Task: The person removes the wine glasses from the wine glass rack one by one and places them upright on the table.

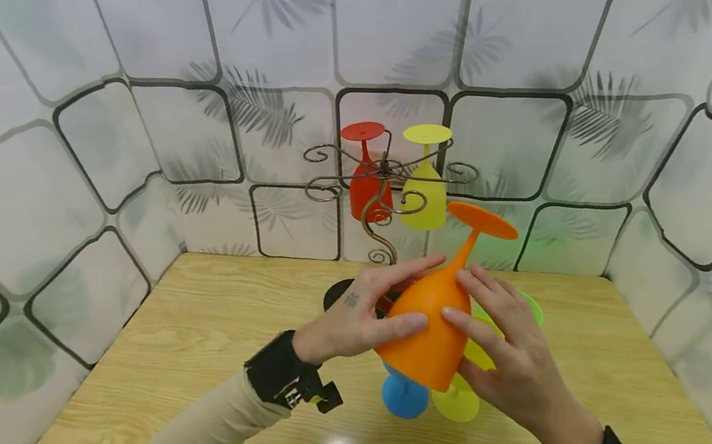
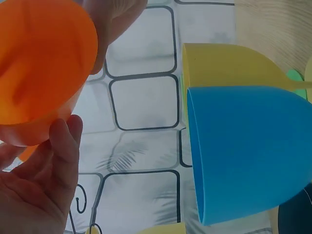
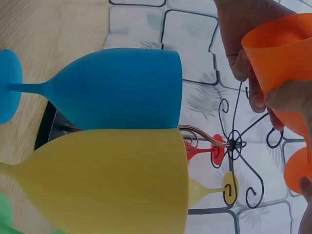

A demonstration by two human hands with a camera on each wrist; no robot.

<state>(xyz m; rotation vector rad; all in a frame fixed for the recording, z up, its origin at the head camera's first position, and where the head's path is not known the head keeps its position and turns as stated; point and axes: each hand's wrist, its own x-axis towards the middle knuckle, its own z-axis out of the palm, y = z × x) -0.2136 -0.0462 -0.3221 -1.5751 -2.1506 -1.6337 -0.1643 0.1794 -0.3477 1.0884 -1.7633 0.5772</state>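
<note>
Orange plastic goblet (image 1: 429, 325), matte, smooth-walled, held upside down above the wooden table (image 1: 616, 387): round foot uppermost, slim stem, open mouth facing down. Left hand (image 1: 364, 315) cups its bowl, thumb curled across the front; right hand (image 1: 504, 346) grips the opposite side, fingers wrapped round it. Directly beneath lie a blue plastic goblet (image 1: 404, 396) and a yellow plastic goblet (image 1: 457, 401), mostly hidden behind the orange bowl; a green item's rim (image 1: 533, 307) barely shows. Behind stands a scrolled wire rack (image 1: 378, 202) with a red goblet (image 1: 366, 177) and a second yellow goblet (image 1: 426, 186) hanging inverted.
</note>
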